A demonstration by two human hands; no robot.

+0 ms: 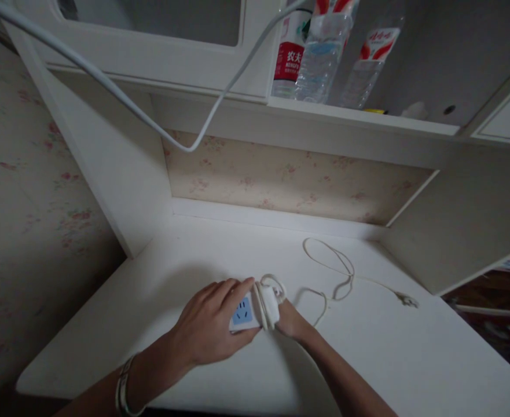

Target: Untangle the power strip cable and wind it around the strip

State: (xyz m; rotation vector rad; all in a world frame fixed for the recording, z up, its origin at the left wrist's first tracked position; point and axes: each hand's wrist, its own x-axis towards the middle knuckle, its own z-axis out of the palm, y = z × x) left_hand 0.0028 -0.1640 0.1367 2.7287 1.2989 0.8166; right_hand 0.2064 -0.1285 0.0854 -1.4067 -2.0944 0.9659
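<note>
A white power strip (257,310) with a blue socket face is held above the white desk. Turns of its white cord (261,304) wrap around it near the right end. A small loop of cord stands out above that end, beside a white block. My left hand (215,318), with a bracelet at the wrist, grips the strip's left part, fingers over the top and thumb along the lower edge. My right hand (284,318) is at the right end, mostly behind the strip and wound cord; its fingers are hidden.
Loose cord (341,278) lies in curves on the desk (185,243), ending in a plug (406,299) at right. Plastic bottles (318,58) stand on the shelf above. A thick pale cable (189,149) hangs down in front of the cabinet. Side panels border the desk.
</note>
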